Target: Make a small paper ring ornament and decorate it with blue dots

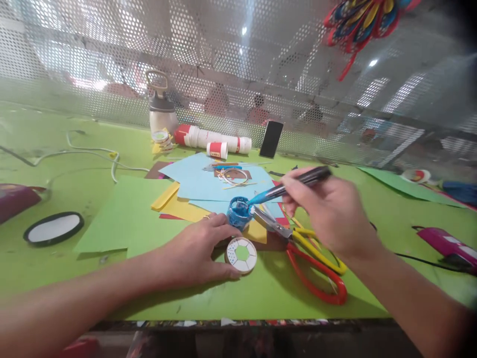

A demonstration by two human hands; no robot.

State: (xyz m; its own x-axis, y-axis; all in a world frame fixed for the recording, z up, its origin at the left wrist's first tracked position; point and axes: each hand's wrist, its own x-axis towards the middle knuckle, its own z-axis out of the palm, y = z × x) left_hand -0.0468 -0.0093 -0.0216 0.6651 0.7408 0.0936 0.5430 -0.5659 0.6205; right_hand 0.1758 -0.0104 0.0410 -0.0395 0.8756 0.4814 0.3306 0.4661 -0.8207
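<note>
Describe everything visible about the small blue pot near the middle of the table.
The small blue pot is a low round container, seemingly plastic, standing upright and open, with blue colour inside. It sits on the yellow paper beside the light blue sheets. The left hand lies just in front, its fingers reaching its base. The blue tip of the brush, held in the right hand, rests at its rim. The scissors' blades lie against its right side.

On the bench point(55, 278), a small paint pot point(239, 213) sits on layered paper sheets point(208, 186), a paper ring point(241, 255) just before it and scissors point(309, 253) to its right. Behind lie a glue tube point(212, 137), a phone point(271, 139) and a bottle point(161, 112).
</note>
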